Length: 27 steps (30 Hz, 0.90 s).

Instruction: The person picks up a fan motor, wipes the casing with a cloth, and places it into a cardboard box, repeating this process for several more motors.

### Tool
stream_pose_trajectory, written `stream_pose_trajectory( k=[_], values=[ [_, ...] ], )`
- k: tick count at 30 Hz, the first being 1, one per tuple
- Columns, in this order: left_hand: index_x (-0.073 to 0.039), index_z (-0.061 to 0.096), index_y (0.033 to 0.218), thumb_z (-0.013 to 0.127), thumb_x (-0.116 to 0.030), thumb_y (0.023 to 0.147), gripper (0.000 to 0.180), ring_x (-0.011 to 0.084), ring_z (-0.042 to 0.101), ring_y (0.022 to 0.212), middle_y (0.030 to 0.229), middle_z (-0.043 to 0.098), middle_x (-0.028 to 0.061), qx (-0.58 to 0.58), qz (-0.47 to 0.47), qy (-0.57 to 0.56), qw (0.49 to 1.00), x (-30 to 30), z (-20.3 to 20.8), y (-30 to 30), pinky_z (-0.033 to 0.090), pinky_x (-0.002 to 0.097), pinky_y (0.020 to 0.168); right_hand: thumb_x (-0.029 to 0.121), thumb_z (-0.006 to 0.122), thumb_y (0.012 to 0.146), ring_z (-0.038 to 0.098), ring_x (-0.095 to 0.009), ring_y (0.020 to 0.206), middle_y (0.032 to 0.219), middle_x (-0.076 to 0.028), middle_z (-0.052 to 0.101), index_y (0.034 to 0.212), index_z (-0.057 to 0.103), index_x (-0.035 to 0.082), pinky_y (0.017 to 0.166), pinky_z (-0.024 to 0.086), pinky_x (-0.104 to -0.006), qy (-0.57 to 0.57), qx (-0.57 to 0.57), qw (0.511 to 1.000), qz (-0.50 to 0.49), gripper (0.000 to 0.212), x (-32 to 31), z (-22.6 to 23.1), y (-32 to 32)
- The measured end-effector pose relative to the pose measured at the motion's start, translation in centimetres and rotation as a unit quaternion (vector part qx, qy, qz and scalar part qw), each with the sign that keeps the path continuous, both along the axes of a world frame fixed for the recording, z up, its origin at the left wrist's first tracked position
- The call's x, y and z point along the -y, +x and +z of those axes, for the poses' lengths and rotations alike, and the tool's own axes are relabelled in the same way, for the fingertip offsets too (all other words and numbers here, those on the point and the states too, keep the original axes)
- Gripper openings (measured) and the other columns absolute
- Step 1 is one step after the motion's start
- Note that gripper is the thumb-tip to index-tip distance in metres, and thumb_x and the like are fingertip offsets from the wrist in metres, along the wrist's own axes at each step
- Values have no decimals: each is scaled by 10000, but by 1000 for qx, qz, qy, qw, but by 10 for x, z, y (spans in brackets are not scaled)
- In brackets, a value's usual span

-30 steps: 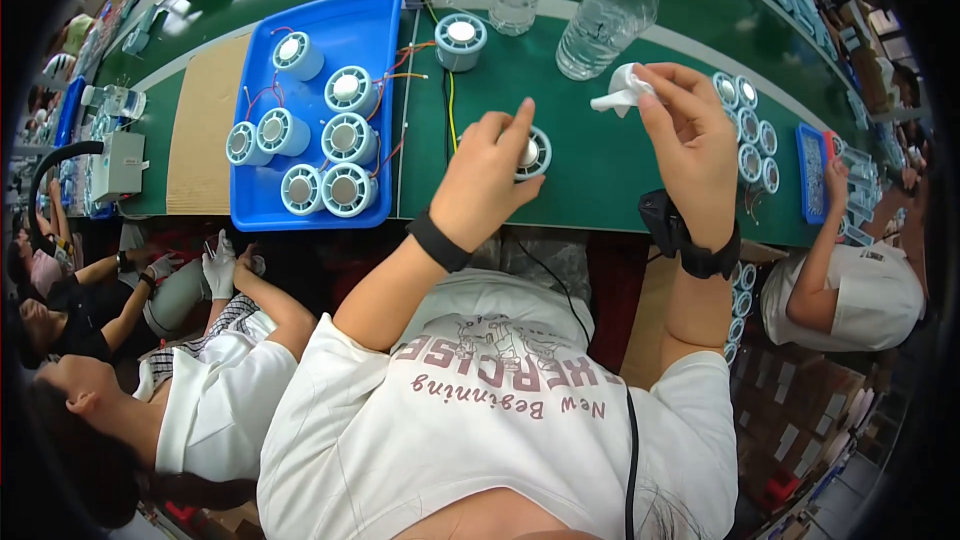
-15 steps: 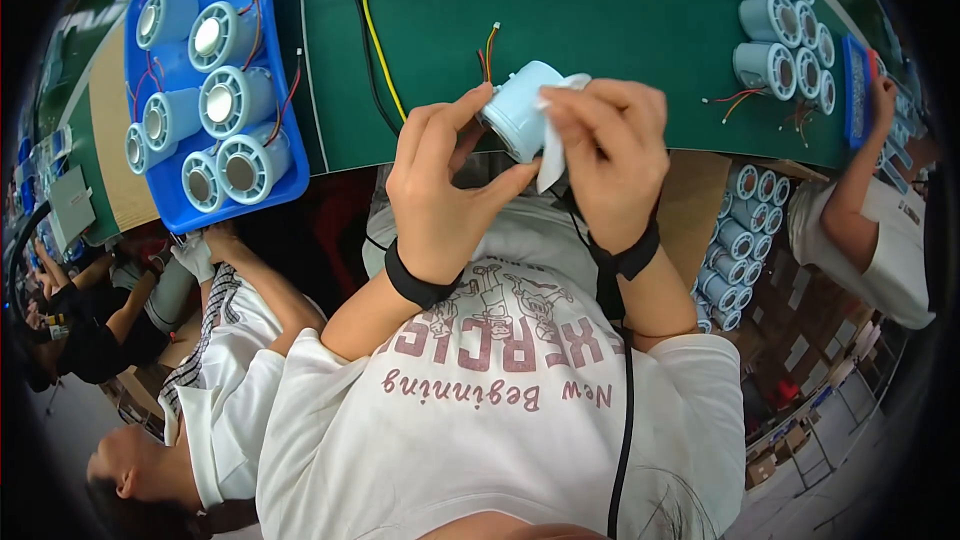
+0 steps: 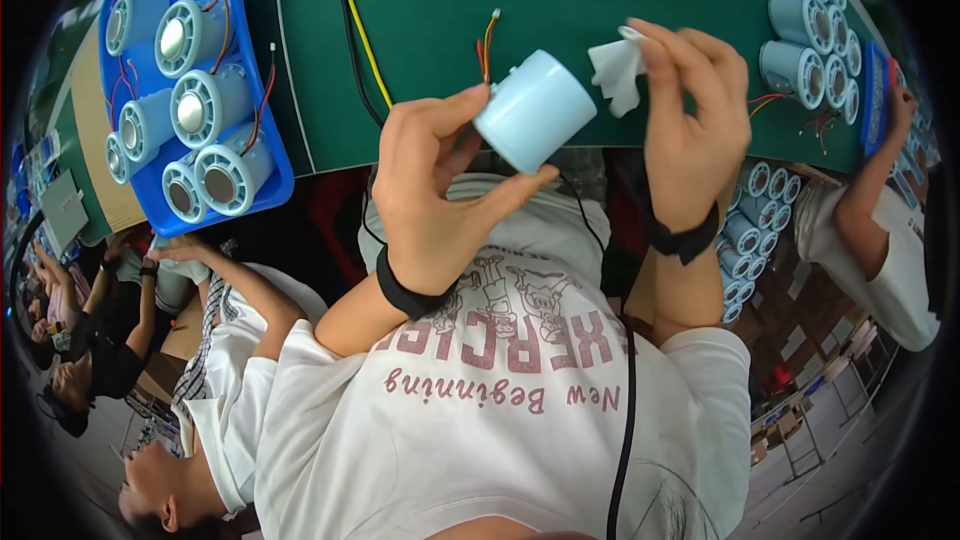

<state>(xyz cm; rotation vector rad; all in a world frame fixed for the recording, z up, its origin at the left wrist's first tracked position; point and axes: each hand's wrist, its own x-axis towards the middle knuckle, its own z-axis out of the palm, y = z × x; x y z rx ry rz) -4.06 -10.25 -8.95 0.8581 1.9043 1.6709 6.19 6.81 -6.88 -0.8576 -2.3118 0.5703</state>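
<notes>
A pale blue cylindrical housing (image 3: pixel 540 110) with thin red, yellow and black wires is tilted over the near edge of the green table. My left hand (image 3: pixel 425 175) grips it between thumb and fingers from the left. Its smooth side and closed end face up and right. To the right, apart from the housing, my right hand (image 3: pixel 697 110) pinches a small white cloth (image 3: pixel 618 72) between thumb and forefinger, and the cloth hangs loosely. The wires (image 3: pixel 488 45) stick out behind the housing, ending in a small white connector.
A blue tray (image 3: pixel 150 180) at the left holds several similar housings (image 3: pixel 205 105). More are lined up at the right table edge (image 3: pixel 795 70), and others stack below it (image 3: pixel 750 230). Black and yellow cables (image 3: pixel 362 30) cross the green table (image 3: pixel 430 0). Co-workers sit on both sides.
My right hand has pulled the white cloth off the housing and moved right. The housing, still in my left hand, has turned so that more of its smooth side shows.
</notes>
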Motion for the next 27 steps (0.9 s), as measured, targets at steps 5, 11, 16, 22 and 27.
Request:
stream_pose_trajectory(
  k=[5,11,16,22,27],
  values=[
    [51,480,1222,883,-33,604,743,234,610,1062,1176,544,147,253,-47,116,959,-7,35,-9,551,397,937,45,730,792,569,-163,799,964,-55,580,975,709,53,661,472,-274,-143,-207,967,-37,185,10,19,11],
    [69,400,1353,875,-12,616,881,239,578,1124,1232,524,189,240,-107,55,963,-2,63,-13,507,365,942,-18,659,836,599,-228,918,1011,-113,612,975,679,-34,780,495,-284,-63,-116,989,68,141,32,76,24],
    [16,448,1362,863,-32,646,828,219,611,1048,1146,547,131,11,-132,41,990,4,64,-12,563,355,904,-38,691,729,617,-196,852,1008,-122,601,1052,665,-42,713,507,-289,-30,-51,940,336,325,43,91,22],
    [-31,404,1412,821,-83,728,803,228,624,1019,1190,549,134,122,-135,86,979,5,66,-16,558,376,898,-24,666,839,619,-191,927,1039,-71,634,1013,706,44,743,498,-260,16,-52,998,-37,191,3,68,18],
    [-28,303,1456,676,-255,884,720,284,617,1068,1301,510,177,522,-176,135,824,7,70,-26,536,420,918,-2,659,868,608,-161,926,1080,-71,615,1020,705,43,741,497,-250,1,-79,995,-56,165,0,66,25]
  ],
)
